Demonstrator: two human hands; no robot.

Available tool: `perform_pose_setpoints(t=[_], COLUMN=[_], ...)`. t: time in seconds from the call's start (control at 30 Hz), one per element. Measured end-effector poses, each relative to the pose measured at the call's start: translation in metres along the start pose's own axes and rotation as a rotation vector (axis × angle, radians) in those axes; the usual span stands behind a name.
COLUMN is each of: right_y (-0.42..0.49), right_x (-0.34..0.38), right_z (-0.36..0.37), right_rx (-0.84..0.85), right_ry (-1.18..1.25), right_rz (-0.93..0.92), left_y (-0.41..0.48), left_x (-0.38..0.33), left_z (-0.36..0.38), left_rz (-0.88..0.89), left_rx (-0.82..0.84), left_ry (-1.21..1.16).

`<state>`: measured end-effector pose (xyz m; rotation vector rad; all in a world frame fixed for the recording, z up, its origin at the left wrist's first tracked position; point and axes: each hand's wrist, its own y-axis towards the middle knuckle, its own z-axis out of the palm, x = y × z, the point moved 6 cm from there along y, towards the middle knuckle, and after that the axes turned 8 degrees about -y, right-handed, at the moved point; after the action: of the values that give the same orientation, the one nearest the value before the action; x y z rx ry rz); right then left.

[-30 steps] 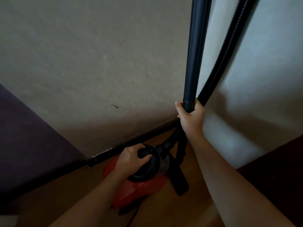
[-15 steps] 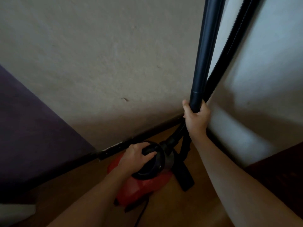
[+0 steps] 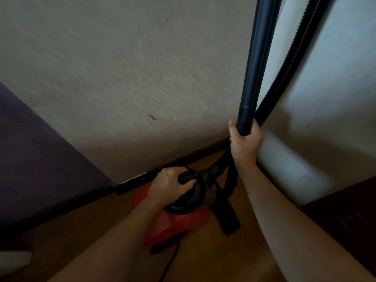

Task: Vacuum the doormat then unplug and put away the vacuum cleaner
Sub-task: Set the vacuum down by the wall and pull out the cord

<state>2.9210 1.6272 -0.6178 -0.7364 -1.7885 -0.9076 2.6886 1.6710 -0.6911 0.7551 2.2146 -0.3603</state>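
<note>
Two hands (image 3: 169,185) (image 3: 245,144), one vacuum cleaner (image 3: 179,222), one tube (image 3: 261,58), one hose (image 3: 304,37).

Wooden floor in a wall corner, with a vacuum cleaner on it

The brown wooden floor (image 3: 81,241) runs up to a dark skirting (image 3: 134,183) along the wall. A red vacuum cleaner (image 3: 179,222) with a black top sits on the floor close to the corner, with a black floor nozzle (image 3: 227,218) just beside it on the right and a dark tube (image 3: 258,68) rising from there. A thin black cord (image 3: 168,261) trails from the red body toward the bottom edge. A pale object (image 3: 14,261), too blurred to identify, lies at the far left.
</note>
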Motion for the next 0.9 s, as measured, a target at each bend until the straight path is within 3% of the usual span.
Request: perform_pose_setpoints(t=[0.27, 0.63, 0.9], right_y=[-0.011, -0.023, -0.071], right_x=[-0.011, 0.004, -0.005], right_z=[-0.002, -0.011, -0.048], right_rx=[0.092, 0.221, -0.031], right_ry=[-0.048, -0.113, -0.082], right_rz=[-0.012, 0.029, 0.015], left_y=[-0.02, -0.084, -0.132], left_x=[0.0, -0.007, 0.018], left_z=[-0.009, -0.039, -0.056], left_rz=[-0.006, -0.094, 0.013], left_rx=[-0.016, -0.083, -0.274], left_ry=[0.127, 0.033, 0.061])
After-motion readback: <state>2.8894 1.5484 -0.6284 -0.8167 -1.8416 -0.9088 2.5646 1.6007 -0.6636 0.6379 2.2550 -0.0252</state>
